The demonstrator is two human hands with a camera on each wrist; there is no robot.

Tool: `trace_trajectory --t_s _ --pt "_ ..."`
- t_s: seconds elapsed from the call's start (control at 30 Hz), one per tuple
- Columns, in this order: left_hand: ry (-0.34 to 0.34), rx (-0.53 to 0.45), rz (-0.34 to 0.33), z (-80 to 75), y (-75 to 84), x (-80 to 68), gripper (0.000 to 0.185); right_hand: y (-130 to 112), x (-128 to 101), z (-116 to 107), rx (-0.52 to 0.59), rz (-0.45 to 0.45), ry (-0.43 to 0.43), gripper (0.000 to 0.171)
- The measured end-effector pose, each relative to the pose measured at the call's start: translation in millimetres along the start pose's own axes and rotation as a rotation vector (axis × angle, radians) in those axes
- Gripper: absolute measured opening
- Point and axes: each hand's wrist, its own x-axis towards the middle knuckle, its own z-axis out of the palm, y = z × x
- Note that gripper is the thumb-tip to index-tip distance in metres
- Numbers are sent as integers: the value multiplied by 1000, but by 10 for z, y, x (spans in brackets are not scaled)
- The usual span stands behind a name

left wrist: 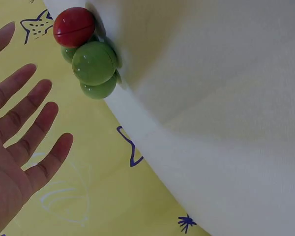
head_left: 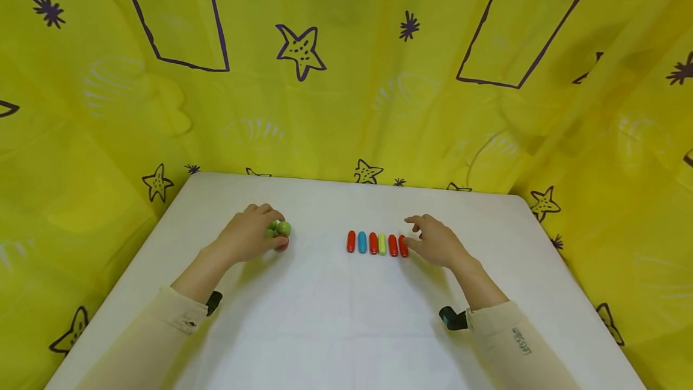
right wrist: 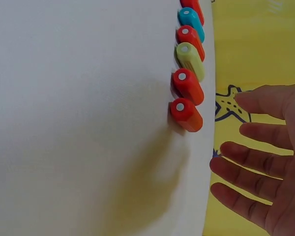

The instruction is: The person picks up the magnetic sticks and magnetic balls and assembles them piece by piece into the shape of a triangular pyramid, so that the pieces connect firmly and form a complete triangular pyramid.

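My left hand (head_left: pixel 249 236) is beside a small cluster of glossy balls on the left of the table, fingers spread and relaxed. In the left wrist view a red ball (left wrist: pixel 74 27) lies against several green balls (left wrist: pixel 94 63), with the fingers apart from them. My right hand (head_left: pixel 437 243), fingers loosely bent, hovers at the right end of a row of short rounded sticks. A red stick (right wrist: pixel 186 116) lies nearest to it. Further along are a pale yellow stick (right wrist: pixel 191 61) and a blue stick (right wrist: pixel 191 23), with other red ones between and beyond. Nothing is in either palm.
A white-covered table (head_left: pixel 325 312) carries both groups, with a gap between them. Yellow patterned curtains (head_left: pixel 346 107) hang behind it and at both sides. Dark wrist devices (head_left: pixel 452 319) stick out from the sleeves over the table.
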Motion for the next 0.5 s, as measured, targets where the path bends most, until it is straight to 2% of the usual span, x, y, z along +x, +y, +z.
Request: trace_trajectory --t_s 0.27,0.5 --pt "-14 69 28 92 28 -20 39 -50 31 105 41 32 -17 39" --pt "-3 81 40 177 24 -16 27 -49 51 171 33 41 -28 33"
